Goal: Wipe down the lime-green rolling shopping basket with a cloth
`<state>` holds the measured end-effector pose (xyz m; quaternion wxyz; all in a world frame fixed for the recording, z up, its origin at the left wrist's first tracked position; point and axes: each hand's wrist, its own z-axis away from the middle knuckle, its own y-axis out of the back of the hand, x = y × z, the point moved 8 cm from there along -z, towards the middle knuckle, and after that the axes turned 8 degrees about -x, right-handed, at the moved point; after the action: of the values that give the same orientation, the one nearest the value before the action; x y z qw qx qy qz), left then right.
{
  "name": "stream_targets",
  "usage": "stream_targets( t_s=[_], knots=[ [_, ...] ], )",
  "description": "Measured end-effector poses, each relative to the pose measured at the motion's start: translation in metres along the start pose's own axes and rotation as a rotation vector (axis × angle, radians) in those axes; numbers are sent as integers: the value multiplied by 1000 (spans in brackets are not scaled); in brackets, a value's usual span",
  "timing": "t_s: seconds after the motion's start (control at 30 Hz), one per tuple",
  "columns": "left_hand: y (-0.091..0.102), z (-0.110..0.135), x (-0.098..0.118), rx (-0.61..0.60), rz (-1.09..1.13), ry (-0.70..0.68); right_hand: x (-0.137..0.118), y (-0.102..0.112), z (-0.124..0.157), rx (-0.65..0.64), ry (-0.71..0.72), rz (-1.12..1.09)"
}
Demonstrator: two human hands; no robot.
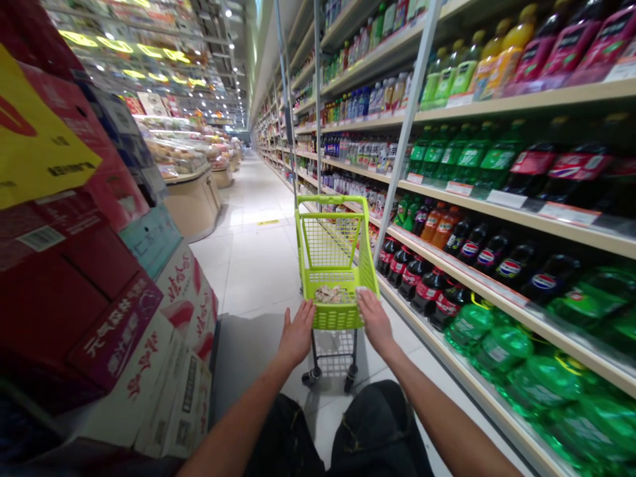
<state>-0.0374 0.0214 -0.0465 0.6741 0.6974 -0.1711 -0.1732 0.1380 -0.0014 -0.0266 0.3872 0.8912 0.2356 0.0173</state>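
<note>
In the head view, a lime-green shopping cart (338,317) stands in front of my knees, its basket facing me. Inside lies a small crumpled whitish-brown thing (328,293), whose kind I cannot make out. My left hand (297,332) is at the basket's near left corner, fingers stretched out and thumb apart, holding nothing. At the near right corner is my right hand (376,322), with a small white, tissue-like piece (360,291) under its fingertips. Some blur hides whether the right fingers also touch the rim.
Drink shelves (497,222) with several rows of bottles line the right side, close to the cart. Stacked cartons (173,298) stand at left. A rounded display counter (191,202) is farther up the tiled aisle floor (258,255). A metal post (288,99) rises behind the cart.
</note>
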Motion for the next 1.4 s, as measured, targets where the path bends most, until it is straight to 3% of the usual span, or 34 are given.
stream_targets(
  t_s=[0.1,0.27,0.47,0.67,0.87,1.03,1.23,1.4],
  knots=[
    [2,-4,9,10,-35,-45,10,6,7,37,-115,29],
    [4,-15,22,32,-37,-59,-27,-19,-6,-78,72,-31],
    [0,-13,16,0,-46,-18,25,11,0,27,-162,50],
    [1,-12,20,11,-29,1,-24,-12,0,-61,51,13],
    [0,-11,23,-8,7,18,10,7,3,40,-141,56],
    [0,-12,25,-4,47,37,-20,-15,-3,-55,1,7],
    [4,-10,27,-27,77,28,-4,-3,2,13,-105,27],
    [3,-11,28,-54,58,57,-38,-22,3,-47,32,-39]
  ],
)
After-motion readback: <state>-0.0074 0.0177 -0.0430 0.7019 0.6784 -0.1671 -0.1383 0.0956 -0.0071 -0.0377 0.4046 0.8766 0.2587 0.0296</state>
